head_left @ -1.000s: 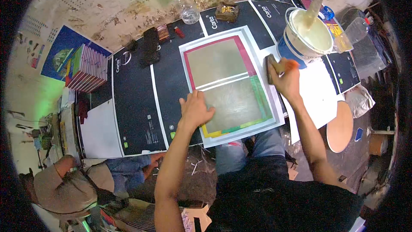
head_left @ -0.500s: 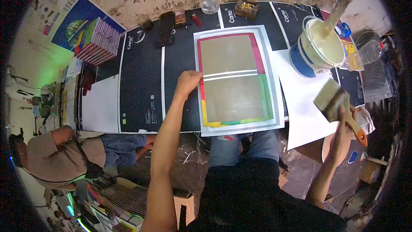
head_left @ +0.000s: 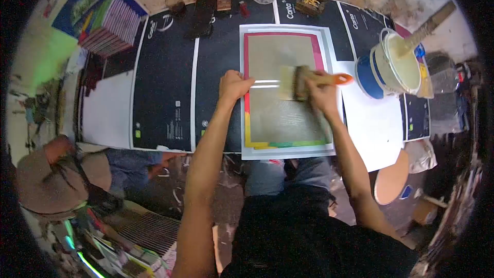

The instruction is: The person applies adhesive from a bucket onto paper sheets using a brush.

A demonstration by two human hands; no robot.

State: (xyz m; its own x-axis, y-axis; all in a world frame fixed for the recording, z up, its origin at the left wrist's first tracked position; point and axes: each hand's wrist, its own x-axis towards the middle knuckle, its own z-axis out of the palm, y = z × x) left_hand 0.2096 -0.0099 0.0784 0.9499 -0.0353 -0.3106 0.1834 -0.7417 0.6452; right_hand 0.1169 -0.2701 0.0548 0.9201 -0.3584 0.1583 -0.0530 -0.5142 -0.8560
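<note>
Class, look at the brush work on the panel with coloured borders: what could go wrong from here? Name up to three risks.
1. The brush, gripped in the right hand, might drag the panel askew; the left hand is only at its left edge.
2. The bucket stands to the right, so a wide swing might knock it or its protruding stick.

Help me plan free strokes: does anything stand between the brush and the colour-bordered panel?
Nothing visible does. The brush in the right hand is over the panel; contact is unclear. The left hand is at the panel's left edge, away from the brush.
</note>
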